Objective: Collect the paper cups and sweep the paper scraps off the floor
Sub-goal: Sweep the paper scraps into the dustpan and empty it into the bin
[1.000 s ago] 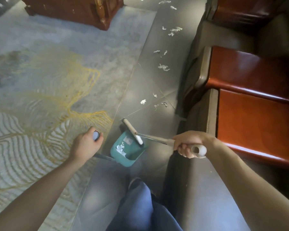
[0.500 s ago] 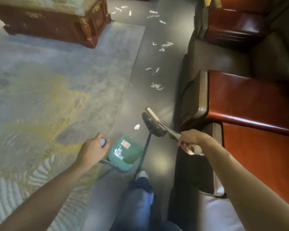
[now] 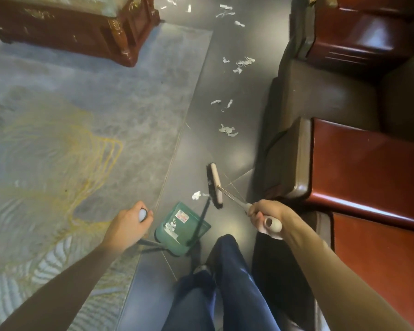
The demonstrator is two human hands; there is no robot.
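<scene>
The left hand (image 3: 127,223) has its fingers curled round the pale-capped handle of the green plastic dustpan (image 3: 181,229). The right hand (image 3: 264,215) grips the cream-handled black-bristled broom (image 3: 214,185). A white paper scrap (image 3: 196,195) lies at the pan's 12 o'clock, just left of the bristles. More torn white scraps (image 3: 228,130) lie farther along the dark floor (image 3: 225,151). Best to keep the pan's lip flat and draw short, low strokes toward it. No cups show.
</scene>
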